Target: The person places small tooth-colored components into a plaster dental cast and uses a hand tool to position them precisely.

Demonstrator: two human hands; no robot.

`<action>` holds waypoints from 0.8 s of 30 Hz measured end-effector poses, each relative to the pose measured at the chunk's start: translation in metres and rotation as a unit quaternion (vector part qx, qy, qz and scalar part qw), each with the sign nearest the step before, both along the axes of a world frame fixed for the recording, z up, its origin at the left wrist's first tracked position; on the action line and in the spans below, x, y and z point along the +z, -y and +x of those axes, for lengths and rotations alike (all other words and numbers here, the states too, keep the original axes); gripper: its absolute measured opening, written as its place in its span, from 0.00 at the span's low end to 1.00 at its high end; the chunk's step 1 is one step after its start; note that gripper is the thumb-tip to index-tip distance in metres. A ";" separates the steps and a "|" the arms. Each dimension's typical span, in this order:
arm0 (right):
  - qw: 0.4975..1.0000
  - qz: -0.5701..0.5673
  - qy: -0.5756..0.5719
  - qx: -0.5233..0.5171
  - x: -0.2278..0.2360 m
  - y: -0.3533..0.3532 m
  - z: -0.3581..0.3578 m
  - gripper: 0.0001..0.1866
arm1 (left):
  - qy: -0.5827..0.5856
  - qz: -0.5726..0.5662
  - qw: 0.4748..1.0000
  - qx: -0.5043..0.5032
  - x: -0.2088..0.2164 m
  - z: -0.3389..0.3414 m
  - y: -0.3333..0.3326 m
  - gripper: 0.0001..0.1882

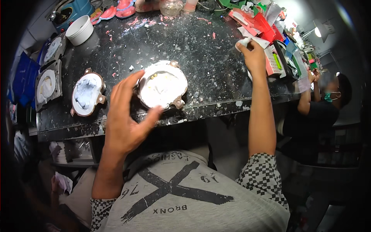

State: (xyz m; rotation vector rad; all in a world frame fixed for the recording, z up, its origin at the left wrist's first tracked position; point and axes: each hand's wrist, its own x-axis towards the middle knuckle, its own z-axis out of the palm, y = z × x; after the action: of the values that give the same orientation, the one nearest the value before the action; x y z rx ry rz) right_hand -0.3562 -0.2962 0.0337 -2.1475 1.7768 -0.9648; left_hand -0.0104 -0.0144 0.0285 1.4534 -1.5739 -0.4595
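A round metal dental flask half (164,84) filled with white plaster sits near the table's front edge. Two small gold-coloured spots show in its hollow. My left hand (127,112) is at its left side, fingers and thumb spread apart; whether they touch the rim I cannot tell. Further right, my right hand (253,56) is closed in a pinch on a white wad (244,42), perhaps cotton or tissue, above the table's right part. Left of my left hand lies another flask half (88,94), holding a grey-white mould with a curved arch-shaped ridge.
Two square metal frames with plaster (47,87) stand at the table's left end, beside a white tub (80,30). Pink moulds (116,12) lie at the back. Red boxes (262,25) and papers crowd the right back. Another person (320,96) sits at far right.
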 end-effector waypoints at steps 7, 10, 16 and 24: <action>0.973 0.082 0.085 0.197 0.047 -0.124 0.043 0.18 | 0.148 0.006 0.988 0.053 -0.005 0.003 0.008 0.55; 0.957 0.029 -0.054 0.283 0.055 -0.163 0.032 0.21 | 0.095 0.018 0.995 0.002 -0.005 0.021 0.007 0.56; 0.900 -0.060 -0.274 0.334 0.054 -0.177 0.029 0.22 | 0.080 0.022 0.992 -0.092 -0.005 0.042 0.000 0.60; 0.891 -0.039 -0.302 0.338 0.058 -0.170 0.030 0.24 | 0.070 0.007 0.993 -0.091 -0.006 0.042 0.002 0.60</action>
State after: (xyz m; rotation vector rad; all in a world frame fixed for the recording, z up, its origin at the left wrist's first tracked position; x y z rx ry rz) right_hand -0.3257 -0.1258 0.0915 -3.0108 0.9692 -0.1973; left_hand 0.0313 -0.0167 0.0221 1.3837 -1.8294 -0.4843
